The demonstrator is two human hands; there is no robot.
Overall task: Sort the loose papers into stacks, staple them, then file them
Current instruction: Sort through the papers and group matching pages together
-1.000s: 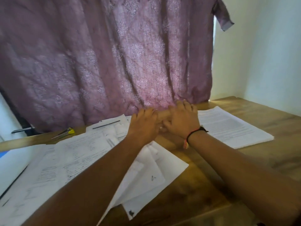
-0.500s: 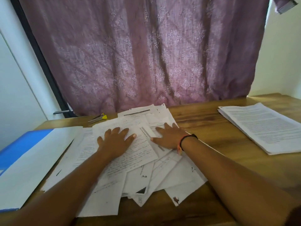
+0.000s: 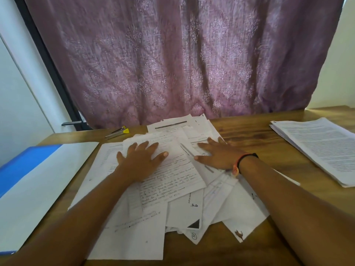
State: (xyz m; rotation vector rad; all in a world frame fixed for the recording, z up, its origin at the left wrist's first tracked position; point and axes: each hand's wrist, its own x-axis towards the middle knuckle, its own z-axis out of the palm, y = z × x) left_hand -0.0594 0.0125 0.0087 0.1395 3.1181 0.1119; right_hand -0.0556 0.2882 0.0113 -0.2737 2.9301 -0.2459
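1. The loose papers (image 3: 215,206) lie in an untidy, overlapping heap at the middle of the wooden worktop (image 3: 249,135), with corners sticking out at every angle towards the near edge.
2. The left hand (image 3: 141,162) lies flat on the heap with fingers spread and straight. Its palm presses on a handwritten sheet (image 3: 172,179) that sits uppermost and slightly askew.
3. The right hand (image 3: 217,156) is also flat and spread, palm down on printed pages just to the right of that sheet. It pinches nothing. A dark and orange wristband (image 3: 242,162) circles the wrist.
4. The two hands are apart — a strip of paper shows between the thumbs.
5. A neater stack of printed pages (image 3: 317,148) rests at the right side of the worktop, well apart from the heap.
6. A blue file folder (image 3: 23,164) lies at the left, beside the heap, with a broad white surface over most of it.
7. A stapler (image 3: 117,131) with a yellow end sits at the far edge, just beyond the heap's left corner — touching no paper.
8. A mauve patterned curtain (image 3: 172,64) hangs behind the worktop.
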